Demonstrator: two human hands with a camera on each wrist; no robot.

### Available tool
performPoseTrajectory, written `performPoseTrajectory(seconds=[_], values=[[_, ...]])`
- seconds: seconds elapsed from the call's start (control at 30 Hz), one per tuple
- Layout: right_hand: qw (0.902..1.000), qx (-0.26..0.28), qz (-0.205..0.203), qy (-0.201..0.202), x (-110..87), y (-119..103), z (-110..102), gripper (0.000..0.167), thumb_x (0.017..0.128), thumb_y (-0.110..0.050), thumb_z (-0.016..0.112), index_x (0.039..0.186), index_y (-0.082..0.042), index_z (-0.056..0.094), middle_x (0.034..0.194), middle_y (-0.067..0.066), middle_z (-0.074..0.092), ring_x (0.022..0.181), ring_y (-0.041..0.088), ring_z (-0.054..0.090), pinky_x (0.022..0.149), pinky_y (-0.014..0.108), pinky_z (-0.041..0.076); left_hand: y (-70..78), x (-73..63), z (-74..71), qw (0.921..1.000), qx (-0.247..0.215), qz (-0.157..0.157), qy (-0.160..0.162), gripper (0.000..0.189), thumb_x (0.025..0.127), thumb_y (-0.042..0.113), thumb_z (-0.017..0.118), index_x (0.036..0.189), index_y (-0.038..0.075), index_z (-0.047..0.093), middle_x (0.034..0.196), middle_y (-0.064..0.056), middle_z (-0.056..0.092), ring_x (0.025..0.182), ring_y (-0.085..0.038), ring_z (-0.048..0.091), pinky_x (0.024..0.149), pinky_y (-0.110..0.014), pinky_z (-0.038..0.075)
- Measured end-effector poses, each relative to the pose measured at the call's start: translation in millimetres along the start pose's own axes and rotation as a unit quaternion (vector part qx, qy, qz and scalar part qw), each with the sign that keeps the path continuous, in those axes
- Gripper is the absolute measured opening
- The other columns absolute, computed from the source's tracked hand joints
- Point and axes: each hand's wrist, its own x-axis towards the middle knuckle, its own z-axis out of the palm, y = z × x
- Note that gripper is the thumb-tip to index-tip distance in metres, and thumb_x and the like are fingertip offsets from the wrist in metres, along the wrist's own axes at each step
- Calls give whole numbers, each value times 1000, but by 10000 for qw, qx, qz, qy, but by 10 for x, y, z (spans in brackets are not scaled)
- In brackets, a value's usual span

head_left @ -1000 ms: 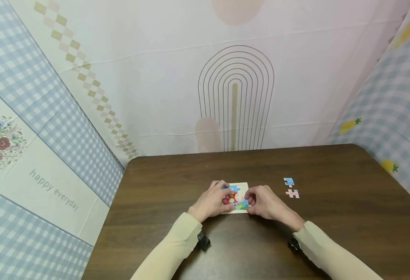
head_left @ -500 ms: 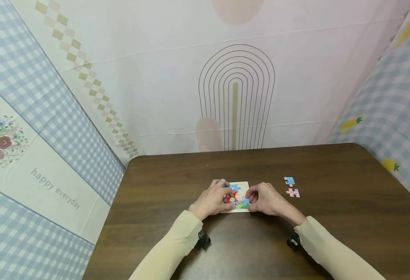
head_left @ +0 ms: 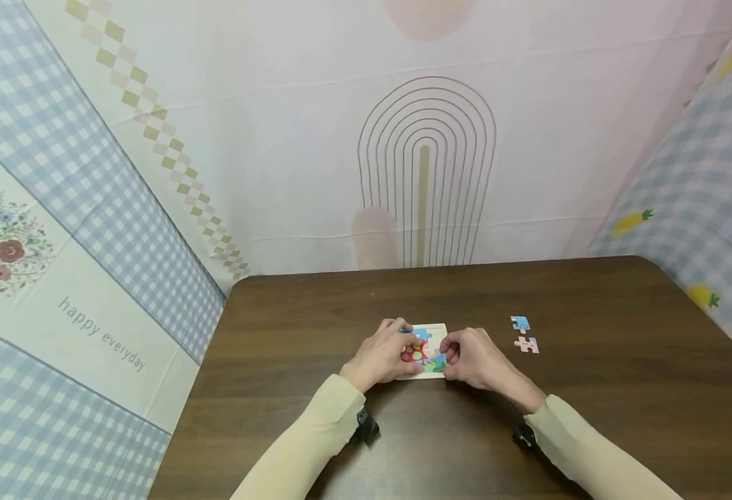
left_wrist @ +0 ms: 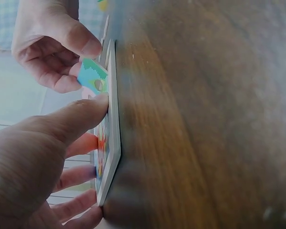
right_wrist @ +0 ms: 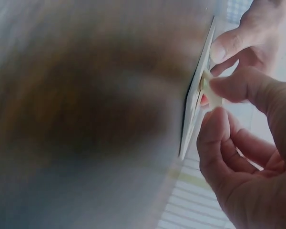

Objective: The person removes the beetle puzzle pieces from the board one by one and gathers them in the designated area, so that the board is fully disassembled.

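In the lower middle of the head view, a pale-rimmed puzzle board (head_left: 438,332) lay on the dark brown surface (head_left: 303,305). The left hand (head_left: 380,354) rested over its left side, thumb and fingers spread. At its right side, the right hand (head_left: 475,359) pinched a green-and-blue puzzle piece (left_wrist: 91,75), tilted to the board. Farther right in the frame, a blue piece (head_left: 519,322) lay just above a pink piece (head_left: 528,345).

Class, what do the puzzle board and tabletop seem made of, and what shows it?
Puzzle board: probably wood or thick card, matte, judging by its pale, solid edge.
Tabletop: wood or wood-look laminate, smooth with slight sheen; brown grain shows.
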Motion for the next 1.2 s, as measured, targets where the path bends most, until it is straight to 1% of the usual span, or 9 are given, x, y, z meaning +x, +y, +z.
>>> performPoseTrajectory(seconds=[0.17,0.23,0.47,0.63,0.83,1.0,1.17,1.2], values=[[9998,-191,18,110,-15,-46,5,23,74,1,89,91,-4,75,77,-1,68,70,9,57,63,21,48,0,18,6,10000,14,-25,-62,42,95,44,85,131,23,79,149,0,61,146,-24,49,95,-42,61],[9997,-224,-5,77,-11,-53,-4,22,75,0,90,91,-4,76,76,-1,68,70,9,57,63,21,48,-4,22,11,10000,6,-45,-77,42,96,44,85,132,23,79,149,0,61,147,-24,49,96,-42,61],[9999,36,67,-86,23,-14,-33,23,75,0,91,91,-5,76,76,0,68,70,11,58,64,21,50,-10,25,14,9998,5,-118,-129,43,96,45,85,133,24,78,151,0,59,149,-24,47,99,-47,61],[9998,86,4,-156,35,8,-31,23,74,0,91,90,-5,76,76,-1,69,70,10,59,63,21,51,-15,12,26,9998,30,-127,-131,45,95,45,85,134,24,78,151,0,59,148,-24,48,100,-45,61],[9999,18,-99,-96,52,18,-53,23,73,-2,93,89,-6,77,74,-2,69,69,9,59,63,20,50,-26,19,22,9999,76,-24,-107,44,97,46,83,134,23,78,150,0,59,149,-24,48,101,-45,61],[9998,-5,-152,-105,65,30,-70,23,73,-2,93,89,-6,77,73,-2,69,69,9,59,62,20,51,-27,27,23,9999,112,-43,-82,44,96,47,83,134,24,77,150,0,59,150,-24,48,103,-45,60],[9998,-74,-93,-133,-47,50,-178,23,74,-3,94,91,-6,79,75,-2,70,70,9,58,63,20,51,75,70,61,9998,99,150,-119,44,97,46,83,135,23,77,151,-2,60,150,-26,48,106,-46,60],[9998,-105,-111,-102,-70,52,-220,20,75,-3,93,88,-7,79,74,-3,70,69,8,58,62,20,51,93,78,66,9997,100,202,-120,44,97,45,83,135,23,77,150,-3,60,149,-26,49,106,-46,60]])
